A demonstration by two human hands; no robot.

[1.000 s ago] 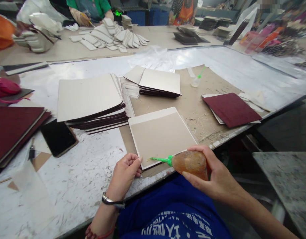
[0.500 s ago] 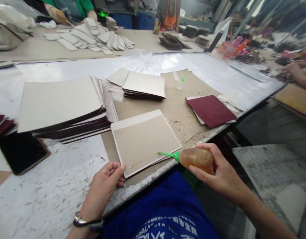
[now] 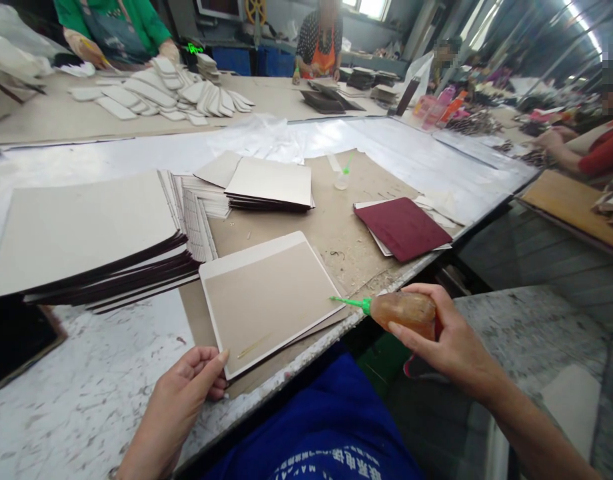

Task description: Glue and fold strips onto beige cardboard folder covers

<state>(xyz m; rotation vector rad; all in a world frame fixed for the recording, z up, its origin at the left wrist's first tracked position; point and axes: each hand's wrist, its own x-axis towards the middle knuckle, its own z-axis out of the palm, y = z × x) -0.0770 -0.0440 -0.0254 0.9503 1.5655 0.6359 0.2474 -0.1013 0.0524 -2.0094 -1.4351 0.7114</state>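
Observation:
My left hand (image 3: pixel 199 377) pinches the near left corner of a beige panel (image 3: pixel 271 300) with a pale border, thumb on top and fingers curled beneath. A thin yellowish streak of glue (image 3: pixel 251 348) lies on the panel near that corner. In my right hand (image 3: pixel 444 333) is a squeeze glue bottle (image 3: pixel 404 315), amber-brown with a green nozzle. It is held sideways past the table edge, its tip pointing left close to the panel's right edge. Whether the tip touches the panel I cannot tell.
A tall stack of pale, dark-edged panels (image 3: pixel 91 220) stands left, with a smaller stack (image 3: pixel 271 183) behind. To the right lies a maroon panel (image 3: pixel 404 227). A small clear bottle (image 3: pixel 342 179) stands farther back. Co-workers are across the table near pale strips (image 3: pixel 156 90), and at the right.
The view has tilted up and shifted, so the table things appear farther left. The bottle's tip has moved right across the panel towards its right edge. My left hand keeps its corner.

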